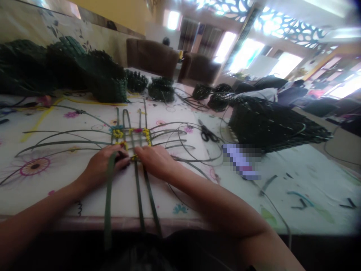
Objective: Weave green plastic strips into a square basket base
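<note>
An open square weave of dark green strips, bound with yellow, lies flat on the table, its long loose ends spreading in every direction. At its lower left corner my left hand is closed, fingers bent round a green strip that loops up and hangs past the table's front edge. My right hand has thumb and fingers pinched on the weave's lower edge, close to the left hand. Two more strips run toward me from beneath the fingers. Blur and the fingers partly hide the grip points.
Scissors lie right of the weave, near a pixelated purple item. A large dark woven basket rests on its side at right. More dark baskets line the back. Strip scraps lie at right; chairs stand beyond.
</note>
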A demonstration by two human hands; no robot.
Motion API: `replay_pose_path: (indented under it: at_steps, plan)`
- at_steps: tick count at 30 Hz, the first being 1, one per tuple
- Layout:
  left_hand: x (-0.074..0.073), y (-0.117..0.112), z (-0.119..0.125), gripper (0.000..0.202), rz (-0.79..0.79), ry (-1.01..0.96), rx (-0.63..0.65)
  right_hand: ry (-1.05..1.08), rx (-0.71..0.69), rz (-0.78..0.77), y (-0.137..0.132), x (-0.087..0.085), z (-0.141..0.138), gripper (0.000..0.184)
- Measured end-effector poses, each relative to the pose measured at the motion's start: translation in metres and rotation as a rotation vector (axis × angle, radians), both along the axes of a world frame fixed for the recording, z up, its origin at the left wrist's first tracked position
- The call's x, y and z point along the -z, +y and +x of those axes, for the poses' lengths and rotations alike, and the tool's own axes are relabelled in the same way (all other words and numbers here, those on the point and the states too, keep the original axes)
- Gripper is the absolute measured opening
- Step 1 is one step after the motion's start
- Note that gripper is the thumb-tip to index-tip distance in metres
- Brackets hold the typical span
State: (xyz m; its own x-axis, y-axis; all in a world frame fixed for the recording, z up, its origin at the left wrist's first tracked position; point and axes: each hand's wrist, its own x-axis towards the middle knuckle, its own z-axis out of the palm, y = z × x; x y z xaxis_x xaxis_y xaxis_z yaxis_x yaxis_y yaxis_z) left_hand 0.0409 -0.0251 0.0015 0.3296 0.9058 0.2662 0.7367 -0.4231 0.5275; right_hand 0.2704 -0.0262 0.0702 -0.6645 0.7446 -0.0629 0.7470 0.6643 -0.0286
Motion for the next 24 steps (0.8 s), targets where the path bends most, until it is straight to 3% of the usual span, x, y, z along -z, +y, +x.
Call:
replay_pose_path:
  at_steps: [5,9,12,18,24]
  plan:
    - [-0.005,-0.006,0.004,0.039,0.063,0.053,-0.049,-0.079,0.042,0.146,-0.006,-0.028,0.008,0.036]
    - [-0.01,-0.003,-0.008,0.042,0.043,0.044,-0.013,-0.136,0.215,0.229,0.001,-0.059,0.032,0.039]
    - [-0.013,0.005,-0.023,0.042,0.011,0.039,-0.008,-0.126,0.339,0.312,0.011,-0.072,0.054,0.04]
    - [-0.016,0.008,-0.036,0.043,-0.026,0.043,-0.04,-0.014,0.567,0.624,0.044,-0.077,0.108,0.039]
    - [-0.019,0.004,-0.036,0.041,-0.019,0.021,-0.118,0.188,0.893,0.915,0.077,-0.074,0.185,0.031]
